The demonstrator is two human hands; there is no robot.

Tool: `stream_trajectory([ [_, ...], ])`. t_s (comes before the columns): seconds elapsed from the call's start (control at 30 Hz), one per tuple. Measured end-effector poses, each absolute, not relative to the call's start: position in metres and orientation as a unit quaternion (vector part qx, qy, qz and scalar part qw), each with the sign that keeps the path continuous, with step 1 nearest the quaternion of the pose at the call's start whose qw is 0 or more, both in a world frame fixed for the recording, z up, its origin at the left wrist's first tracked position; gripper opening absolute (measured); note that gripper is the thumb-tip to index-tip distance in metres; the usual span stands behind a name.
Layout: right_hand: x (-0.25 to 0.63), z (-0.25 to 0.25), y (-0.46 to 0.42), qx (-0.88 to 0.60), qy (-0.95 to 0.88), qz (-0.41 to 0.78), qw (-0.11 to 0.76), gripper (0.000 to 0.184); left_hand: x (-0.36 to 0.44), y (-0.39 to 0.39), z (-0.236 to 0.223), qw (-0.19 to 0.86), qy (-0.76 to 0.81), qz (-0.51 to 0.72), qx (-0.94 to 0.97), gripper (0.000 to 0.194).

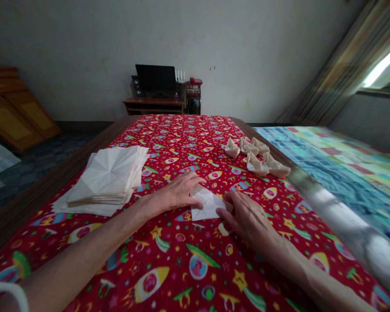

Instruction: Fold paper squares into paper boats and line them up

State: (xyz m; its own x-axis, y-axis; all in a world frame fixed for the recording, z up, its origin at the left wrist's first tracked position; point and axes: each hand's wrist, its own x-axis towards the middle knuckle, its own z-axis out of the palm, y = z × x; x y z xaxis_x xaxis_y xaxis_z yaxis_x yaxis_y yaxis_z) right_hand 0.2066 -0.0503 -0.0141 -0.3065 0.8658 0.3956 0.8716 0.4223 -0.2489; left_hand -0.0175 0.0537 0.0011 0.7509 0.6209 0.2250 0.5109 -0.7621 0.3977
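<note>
A small white sheet of paper point(208, 204), partly folded, lies on the red rocket-print cloth point(188, 264) in front of me. My left hand point(178, 191) lies flat with fingers stretched out, pressing the paper's left edge. My right hand point(247, 214) rests on the cloth at the paper's right edge, fingers bent and pressed down on it. A stack of creased white paper sheets point(107, 177) sits to the left of my left hand. Several folded paper boats point(258, 156) lie together at the back right.
The cloth covers a wooden table whose dark edge point(35, 190) shows at left. A bed with a patchwork blanket point(341, 169) runs along the right. At the far wall stands a low desk point(154, 104) with a monitor and speakers.
</note>
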Motion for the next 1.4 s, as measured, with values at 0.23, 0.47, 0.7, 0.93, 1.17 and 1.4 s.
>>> stream_trajectory([
  [0.23,0.207,-0.011,-0.055,-0.562,-0.791,0.005,0.244,0.011,-0.018,0.061,0.003,0.207,0.348,0.174,0.898,0.048],
  [0.47,0.207,-0.012,-0.052,-0.551,-0.797,0.022,0.246,0.010,-0.017,0.064,0.002,0.224,0.346,0.186,0.892,0.025],
  [0.7,0.212,-0.017,-0.040,-0.524,-0.814,0.022,0.250,0.018,-0.016,0.064,-0.001,0.229,0.367,0.205,0.878,0.014],
  [0.93,0.233,-0.016,0.000,-0.443,-0.864,0.031,0.239,0.014,-0.018,0.042,-0.002,0.164,0.403,0.210,0.875,0.014],
  [1.17,0.222,-0.018,0.001,-0.393,-0.876,0.009,0.281,0.021,-0.013,0.033,-0.003,0.136,0.388,0.212,0.887,0.009],
  [1.4,0.210,-0.016,0.005,-0.427,-0.848,0.109,0.294,0.011,-0.009,0.040,-0.009,0.150,0.357,0.244,0.889,0.011],
])
